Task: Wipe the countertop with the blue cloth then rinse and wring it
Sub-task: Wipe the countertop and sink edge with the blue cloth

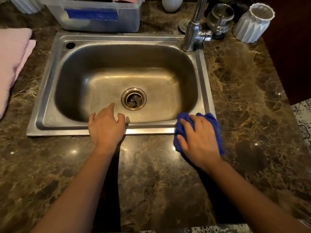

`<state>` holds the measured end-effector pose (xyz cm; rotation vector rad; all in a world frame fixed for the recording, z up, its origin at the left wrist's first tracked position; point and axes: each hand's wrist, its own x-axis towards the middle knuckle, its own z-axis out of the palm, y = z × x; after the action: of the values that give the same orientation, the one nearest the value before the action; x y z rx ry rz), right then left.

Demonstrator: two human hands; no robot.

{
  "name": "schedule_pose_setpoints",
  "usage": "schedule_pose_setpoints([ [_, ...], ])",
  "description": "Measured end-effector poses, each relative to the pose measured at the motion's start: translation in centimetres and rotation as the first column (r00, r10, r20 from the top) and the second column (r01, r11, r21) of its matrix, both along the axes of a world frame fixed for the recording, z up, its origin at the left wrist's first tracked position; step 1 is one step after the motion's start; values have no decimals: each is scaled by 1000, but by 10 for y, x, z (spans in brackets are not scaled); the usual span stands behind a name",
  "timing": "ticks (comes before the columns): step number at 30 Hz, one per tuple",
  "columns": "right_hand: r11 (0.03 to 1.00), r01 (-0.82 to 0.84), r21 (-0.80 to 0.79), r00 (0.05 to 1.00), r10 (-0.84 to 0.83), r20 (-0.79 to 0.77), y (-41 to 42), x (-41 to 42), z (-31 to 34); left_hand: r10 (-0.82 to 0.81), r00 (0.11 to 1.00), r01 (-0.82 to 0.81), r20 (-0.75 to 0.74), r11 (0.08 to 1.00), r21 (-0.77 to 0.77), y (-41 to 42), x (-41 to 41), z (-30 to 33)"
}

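Note:
The blue cloth [181, 130] lies bunched on the front right corner of the steel sink's rim [148, 130] and the brown marble countertop [151, 174]. My right hand [198, 140] presses flat on top of it, fingers spread and fairly straight. My left hand [106, 125] rests on the sink's front rim, left of the drain [133, 98], fingers loosely reaching over the edge into the basin and holding nothing. The chrome faucet [193, 31] stands at the sink's back right corner; no water is running.
A folded pink towel [11, 64] lies at the left. A translucent plastic bin [94, 14] stands behind the sink. At the back right stand a white ribbed vase [254, 22], a metal pot [220, 19] and a white rounded vessel [171, 4].

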<state>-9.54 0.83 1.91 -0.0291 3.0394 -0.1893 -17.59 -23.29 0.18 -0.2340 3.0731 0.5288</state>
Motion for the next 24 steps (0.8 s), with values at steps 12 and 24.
schedule_pose_setpoints([
  [12, 881, -156, -447, 987, 161, -28, -113, -28, -2, -55, 982, 121, -182, 920, 373, -10, 7, 9],
  [24, 922, -145, -359, 988, 155, -1, -43, -9, 2, -688, 724, 686, -50, 726, -47, 25, 35, 6],
])
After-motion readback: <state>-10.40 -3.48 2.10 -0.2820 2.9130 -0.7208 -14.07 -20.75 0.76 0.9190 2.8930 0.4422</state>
